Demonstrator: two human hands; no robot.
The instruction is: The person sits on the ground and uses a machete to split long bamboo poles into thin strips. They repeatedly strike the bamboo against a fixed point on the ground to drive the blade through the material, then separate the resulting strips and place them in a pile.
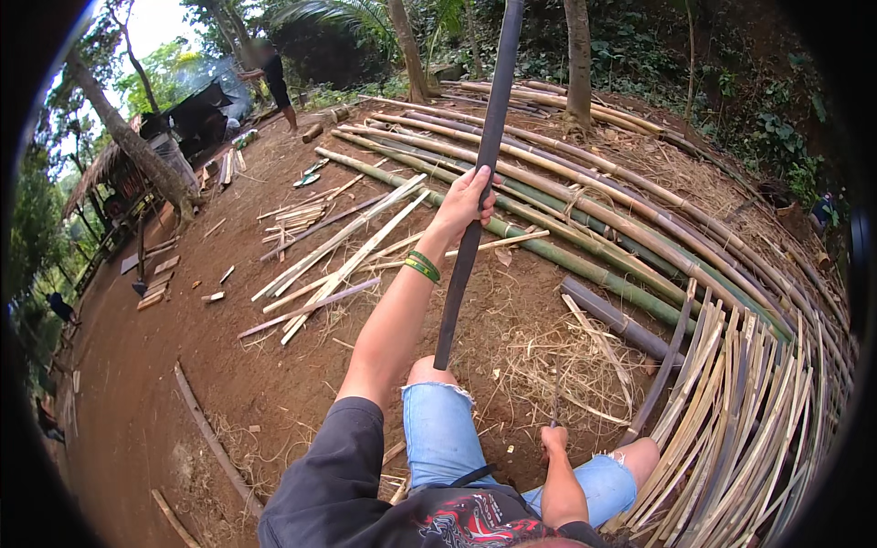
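My left hand (466, 203) is raised at arm's length and grips a long dark bamboo strip (487, 151) that stands almost upright, its lower end near my left knee (429, 372). A green band sits on that wrist. My right hand (553, 440) is low between my knees, closed on the handle of a thin dark tool (554, 402) whose blade points up and away from me; its shape is hard to make out. I sit in cut-off blue jeans on bare earth strewn with dry bamboo shavings.
Long whole bamboo poles (585, 205) lie across the ground ahead. A heap of split bamboo slats (749, 411) lies at my right. Pale split strips (338, 251) lie at the left. A person (274, 82) stands far off by a shed (196, 110).
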